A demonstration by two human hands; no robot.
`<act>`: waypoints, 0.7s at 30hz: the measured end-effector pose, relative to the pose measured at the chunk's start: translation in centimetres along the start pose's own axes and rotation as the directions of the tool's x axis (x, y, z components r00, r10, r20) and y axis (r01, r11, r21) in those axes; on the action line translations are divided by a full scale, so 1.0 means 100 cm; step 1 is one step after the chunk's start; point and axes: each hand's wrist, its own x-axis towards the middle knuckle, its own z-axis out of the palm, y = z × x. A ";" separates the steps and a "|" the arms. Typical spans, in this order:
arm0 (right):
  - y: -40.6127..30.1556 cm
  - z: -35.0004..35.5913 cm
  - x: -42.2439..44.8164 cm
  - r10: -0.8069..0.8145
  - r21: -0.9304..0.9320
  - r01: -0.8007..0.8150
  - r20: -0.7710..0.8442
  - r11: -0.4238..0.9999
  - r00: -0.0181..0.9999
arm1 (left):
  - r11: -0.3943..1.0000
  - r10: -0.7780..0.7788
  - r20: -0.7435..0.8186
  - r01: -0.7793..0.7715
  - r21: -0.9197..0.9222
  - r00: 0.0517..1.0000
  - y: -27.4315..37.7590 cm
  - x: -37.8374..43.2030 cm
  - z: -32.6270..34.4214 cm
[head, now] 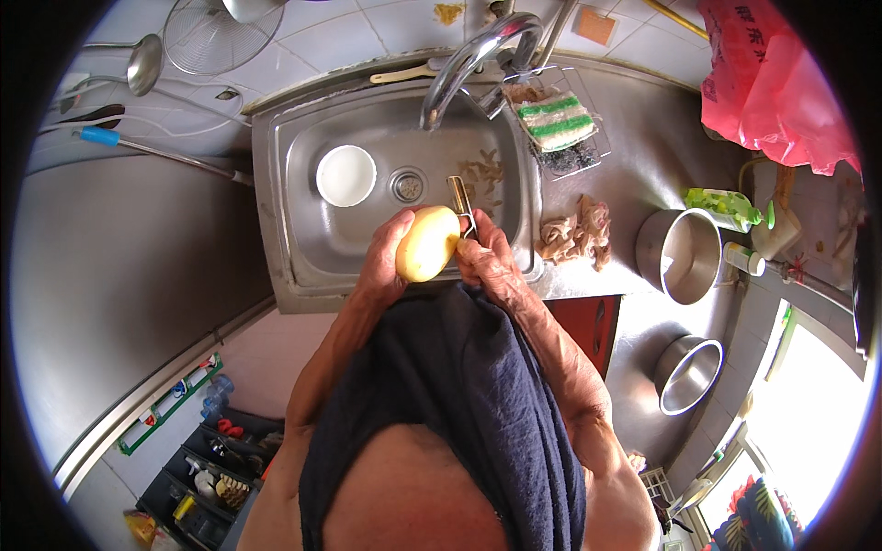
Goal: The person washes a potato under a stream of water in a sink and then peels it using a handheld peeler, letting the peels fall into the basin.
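My left hand (387,251) grips a pale yellow potato (427,246) from its left side, over the front part of a stainless steel sink (324,255). In my right hand (486,251) is a metal peeler (460,200), its head pointing up and away from me, just right of the potato. The potato's visible face looks peeled and smooth. Brown peel scraps (486,171) lie on the sink floor at the right. A white bowl (346,175) rests in the sink's left half, beside the drain (408,186).
A chrome faucet (482,48) arches over the sink's back. Right of it, a wire rack (603,138) carries a green-striped sponge (557,122). Crumpled damp cloth (577,233) lies on the right counter, near a steel pot (679,256), a green bottle (723,208) and a second steel pot (688,375).
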 end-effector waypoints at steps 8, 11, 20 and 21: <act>-0.006 0.004 -0.001 -0.018 -0.091 0.014 -0.033 0.996 0.999 | 0.989 0.071 -0.073 -0.060 0.138 0.995 0.003 0.000 0.007; -0.005 -0.001 -0.001 -0.025 -0.155 0.024 -0.003 0.988 1.000 | 0.985 0.061 -0.034 -0.055 0.165 0.998 0.002 -0.001 0.006; -0.008 -0.006 -0.002 -0.007 -0.162 0.007 0.004 0.987 1.000 | 0.986 0.025 -0.040 -0.018 0.165 0.999 -0.002 -0.002 0.003; -0.008 -0.006 -0.001 -0.013 -0.169 0.015 0.012 0.986 1.000 | 0.987 0.024 -0.044 -0.016 0.160 0.999 -0.003 -0.001 0.002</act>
